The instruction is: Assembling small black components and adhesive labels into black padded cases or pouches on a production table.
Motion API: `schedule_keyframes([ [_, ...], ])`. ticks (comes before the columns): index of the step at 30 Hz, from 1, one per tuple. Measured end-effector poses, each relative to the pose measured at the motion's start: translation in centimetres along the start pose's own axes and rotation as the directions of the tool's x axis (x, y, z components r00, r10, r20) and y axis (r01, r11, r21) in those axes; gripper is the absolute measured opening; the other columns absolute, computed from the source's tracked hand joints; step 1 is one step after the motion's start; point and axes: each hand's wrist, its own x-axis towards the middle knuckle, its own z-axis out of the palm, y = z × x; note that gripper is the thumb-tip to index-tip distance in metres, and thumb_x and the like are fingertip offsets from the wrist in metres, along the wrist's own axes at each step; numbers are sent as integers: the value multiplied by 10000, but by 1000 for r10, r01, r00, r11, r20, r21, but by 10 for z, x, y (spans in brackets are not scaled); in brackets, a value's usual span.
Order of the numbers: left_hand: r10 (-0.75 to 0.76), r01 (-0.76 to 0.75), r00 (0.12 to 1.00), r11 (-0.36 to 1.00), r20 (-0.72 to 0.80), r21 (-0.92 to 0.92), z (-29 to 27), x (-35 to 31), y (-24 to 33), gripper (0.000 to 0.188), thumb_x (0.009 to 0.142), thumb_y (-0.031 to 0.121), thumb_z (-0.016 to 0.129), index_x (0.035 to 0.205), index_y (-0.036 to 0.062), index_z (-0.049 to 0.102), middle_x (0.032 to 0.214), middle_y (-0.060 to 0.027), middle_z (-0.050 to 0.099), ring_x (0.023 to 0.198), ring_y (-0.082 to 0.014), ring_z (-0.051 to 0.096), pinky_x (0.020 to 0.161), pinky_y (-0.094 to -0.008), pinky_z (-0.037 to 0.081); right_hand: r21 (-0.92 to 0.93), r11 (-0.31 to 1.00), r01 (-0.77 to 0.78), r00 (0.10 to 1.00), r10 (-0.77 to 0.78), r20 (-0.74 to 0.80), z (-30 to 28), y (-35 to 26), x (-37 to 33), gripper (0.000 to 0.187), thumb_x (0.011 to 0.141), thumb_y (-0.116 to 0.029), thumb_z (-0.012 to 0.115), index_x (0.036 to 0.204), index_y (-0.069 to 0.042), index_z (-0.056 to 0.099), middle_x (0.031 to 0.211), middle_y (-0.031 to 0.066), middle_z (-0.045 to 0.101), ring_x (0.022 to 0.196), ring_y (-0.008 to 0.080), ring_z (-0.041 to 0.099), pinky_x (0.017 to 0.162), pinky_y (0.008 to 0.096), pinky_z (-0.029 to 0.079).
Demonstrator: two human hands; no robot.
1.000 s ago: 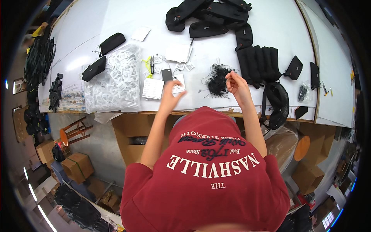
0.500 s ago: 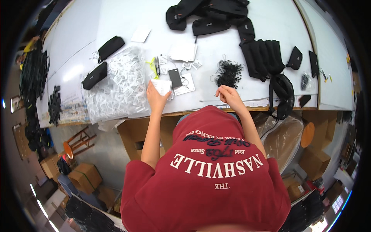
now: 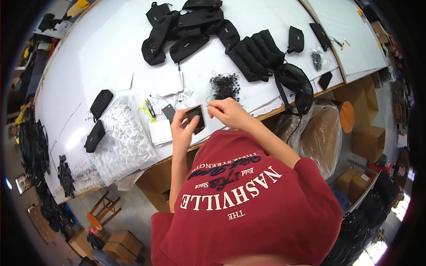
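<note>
My left hand (image 3: 181, 126) grips a dark, flat rectangular card (image 3: 198, 119) above the front edge of the table, its thumb lying across the face. Just to the right, my right hand (image 3: 228, 111) is closed in a pinch near the card's upper corner; whatever is between the fingertips is too small to make out. Beyond that hand lies a tangled heap of thin black cords (image 3: 225, 86). A white stack of printed cards (image 3: 160, 132) rests left of my left hand, and a dark grey card (image 3: 169, 112) lies behind it.
On the left is a clear bag of small white tags (image 3: 124, 137), with two black pouches (image 3: 101, 104) beside it. White cards (image 3: 169, 84), a pen (image 3: 150, 107) and black pouches (image 3: 188, 24) lie farther back. A black mesh-like bag (image 3: 296, 86) hangs over the right table edge.
The view has turned, shifting the table. My left hand has left the white cards and now holds a dark card. The right hand has come closer to the left.
</note>
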Motion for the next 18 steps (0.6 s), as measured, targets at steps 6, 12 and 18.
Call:
schedule_keyframes([
  [6, 139, -141, 988, 990, 71, 16, 63, 3, 43, 204, 801, 54, 635, 987, -27, 612, 897, -45, 565, 806, -113, 577, 676, -238, 485, -142, 989, 47, 969, -79, -233, -30, 2, -25, 196, 852, -165, 518, 731, -12, 538, 535, 145, 499, 472, 308, 506, 453, 367, 375],
  [12, 215, -240, 970, 925, 116, 293, 93, 5, 64, 178, 789, 36, 621, 961, -12, 635, 844, -60, 568, 735, -134, 591, 647, -239, 491, -94, 991, 97, 957, -119, -266, -53, 15, -39, 187, 852, -160, 515, 735, -16, 534, 523, 143, 487, 465, 306, 495, 449, 362, 372],
  [18, 154, -174, 984, 930, 87, 324, 122, 0, 57, 175, 799, 32, 624, 949, -58, 617, 861, -46, 547, 766, -90, 555, 645, -210, 478, -133, 982, 136, 958, -165, -235, -76, 25, -49, 197, 849, -154, 515, 709, -15, 516, 534, 156, 496, 477, 324, 506, 460, 381, 381],
])
